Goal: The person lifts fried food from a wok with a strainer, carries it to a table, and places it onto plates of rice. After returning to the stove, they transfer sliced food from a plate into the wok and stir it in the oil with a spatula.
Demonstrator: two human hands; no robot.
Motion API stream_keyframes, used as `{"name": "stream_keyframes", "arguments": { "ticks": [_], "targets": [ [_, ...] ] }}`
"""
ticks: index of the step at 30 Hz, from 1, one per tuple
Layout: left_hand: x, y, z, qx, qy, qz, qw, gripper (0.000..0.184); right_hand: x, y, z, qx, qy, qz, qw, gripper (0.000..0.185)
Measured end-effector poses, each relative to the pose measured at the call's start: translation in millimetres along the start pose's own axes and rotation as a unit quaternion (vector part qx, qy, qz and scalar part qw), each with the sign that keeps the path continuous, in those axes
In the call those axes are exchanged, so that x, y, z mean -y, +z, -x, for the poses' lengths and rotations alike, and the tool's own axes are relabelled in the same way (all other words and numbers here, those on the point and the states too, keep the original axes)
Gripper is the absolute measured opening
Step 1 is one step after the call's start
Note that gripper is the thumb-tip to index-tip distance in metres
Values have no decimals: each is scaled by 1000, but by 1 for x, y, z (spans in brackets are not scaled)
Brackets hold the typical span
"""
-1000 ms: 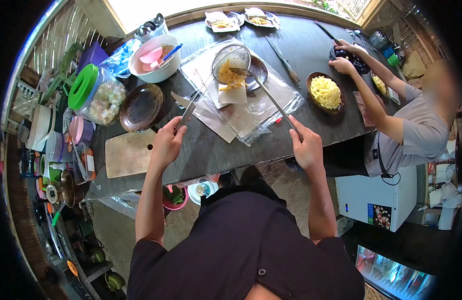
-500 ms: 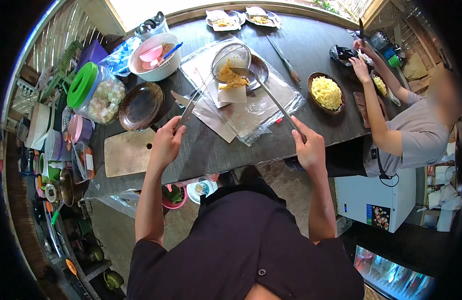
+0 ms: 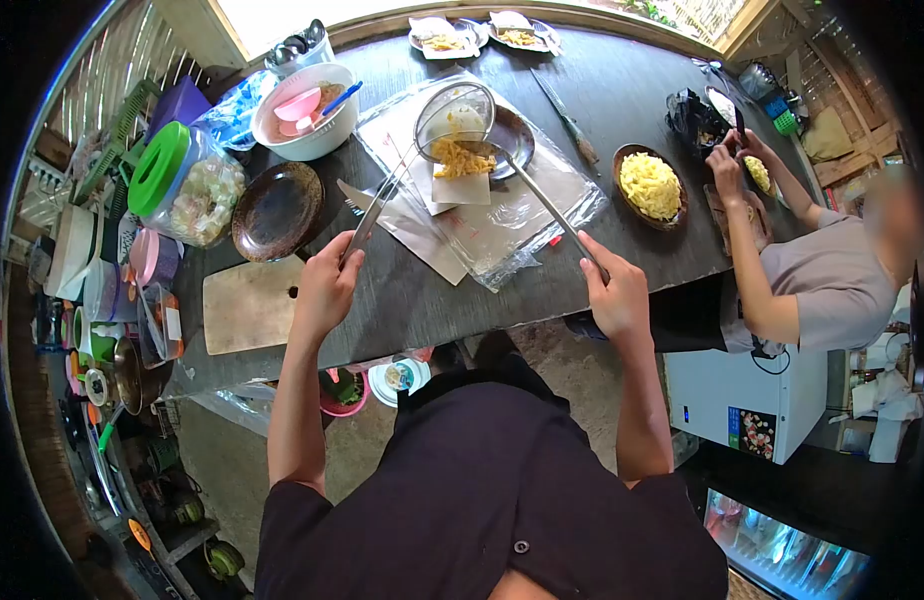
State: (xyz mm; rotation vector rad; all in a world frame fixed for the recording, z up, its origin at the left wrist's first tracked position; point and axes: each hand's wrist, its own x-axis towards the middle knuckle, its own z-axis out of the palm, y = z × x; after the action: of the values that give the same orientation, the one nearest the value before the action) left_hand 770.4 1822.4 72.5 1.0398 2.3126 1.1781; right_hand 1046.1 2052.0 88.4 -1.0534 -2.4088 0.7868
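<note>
My left hand (image 3: 330, 285) is closed round metal tongs (image 3: 362, 230), whose tips reach toward the strainer. In my right hand (image 3: 616, 292) is the long handle of a wire-mesh strainer (image 3: 456, 105), tilted over the table. Golden fried food (image 3: 464, 158) lies at the strainer's near edge, just above a small white paper (image 3: 462, 190). Whether the tongs touch the food I cannot tell. Partly behind the strainer sits a round metal plate (image 3: 517, 140). Brown paper sheets in clear plastic (image 3: 512, 225) lie beneath.
On the right stand a bowl of pale yellow cut food (image 3: 650, 187) and a co-worker (image 3: 822, 270) handling a knife. A knife (image 3: 567, 118) lies mid-table. Leftward are a white basin (image 3: 307, 135), dark plate (image 3: 278, 212), cutting board (image 3: 247, 308) and green-lidded jar (image 3: 192, 190).
The strainer has tipped and shifted slightly left, and the fried food has slumped lower at its near edge. The co-worker's hands have come down and closer together, with the knife lowered.
</note>
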Motion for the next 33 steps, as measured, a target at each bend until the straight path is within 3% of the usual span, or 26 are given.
{"name": "stream_keyframes", "arguments": {
  "ticks": [7, 12, 16, 19, 21, 24, 33],
  "targets": [
    [-4, -1, -3, 6, -9, -13, 1000, 23, 5, 4, -8, -33, -10, -14, 999, 33],
    [-7, -2, -4, 1, 18, -45, 999, 22, 1, 14, -15, -71, -74, 17, 995, 34],
    [-4, -2, -6, -5, 16, -47, 999, 22, 1, 11, -10, -44, -73, 44, 995, 34],
    [-1, 0, -7, -1, 12, -47, 999, 22, 4, 9, -10, -4, -17, 28, 999, 34],
    [1, 1, -8, 0, 25, -46, 999, 22, -3, 13, -14, -62, -78, 36, 994, 34],
    [-2, 0, -8, 1, 14, -45, 999, 22, 2, 8, -11, -23, -45, 58, 997, 35],
    [-9, -4, -7, -8, 15, -38, 999, 21, -1, 9, -8, -31, -65, 56, 996, 35]
  ]
}}
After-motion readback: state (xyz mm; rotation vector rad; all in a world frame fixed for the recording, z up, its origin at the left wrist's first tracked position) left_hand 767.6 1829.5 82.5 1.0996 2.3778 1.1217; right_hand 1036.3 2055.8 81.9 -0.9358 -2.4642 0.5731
